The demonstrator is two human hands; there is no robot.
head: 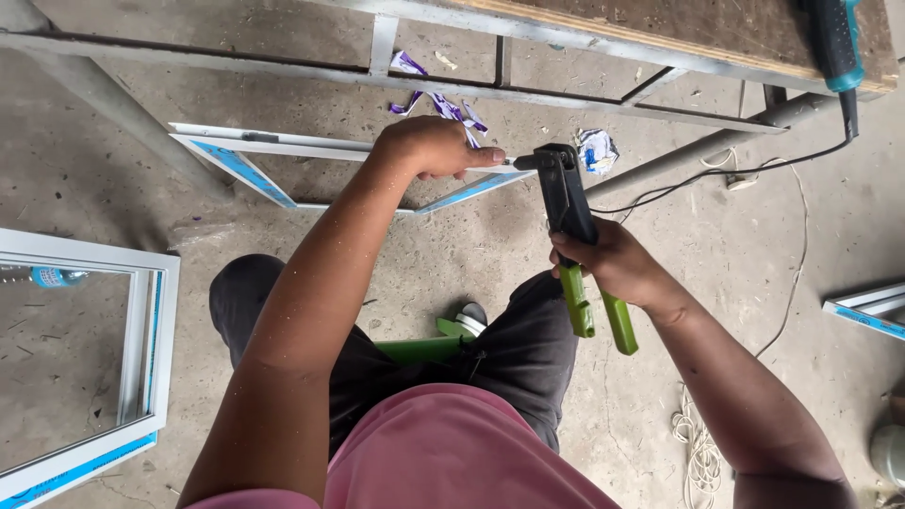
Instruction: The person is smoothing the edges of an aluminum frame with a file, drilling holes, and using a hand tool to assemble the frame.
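Observation:
My right hand [615,266] grips a hand riveter [568,203] with a black head and green handles, its nose pointing left. My left hand [432,146] is closed at the riveter's nose, fingertips pinching a small silvery rivet pin [509,161] there. Just beyond both hands a white aluminium frame with blue protective tape [247,170] lies on the concrete floor. I am seated on a green stool [419,349], knees apart in dark trousers.
A metal-legged workbench with a wooden top [679,33] spans the far side; a power tool [834,42] rests on it, its black cord [716,174] trailing down. A glazed white window frame [141,358] lies at left, another frame [867,311] at right. Torn tape scraps [443,104] litter the floor.

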